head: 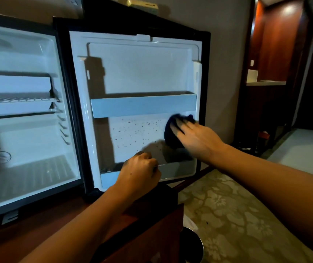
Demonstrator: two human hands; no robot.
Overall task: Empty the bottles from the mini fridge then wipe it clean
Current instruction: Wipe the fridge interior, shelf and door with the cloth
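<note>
Wooden cabinet (148, 224) and patterned carpet (237, 215) nearest, a dark bin (191, 243) beside the cabinet. Left hand (138, 173) curls its fingers over the front rail of the lower door shelf (176, 169), gripping it. Right hand (195, 137), fingers straight and spread, presses a dark cloth (170, 133) flat against the speckled inner panel of the open door (138, 73), between the lower shelf and upper shelf (142, 106). Fridge (19, 114) stands open on the cabinet, left of the door; wire rack (17, 99) inside, no bottles visible. Hallway with wood panels (277, 44) far right.
</note>
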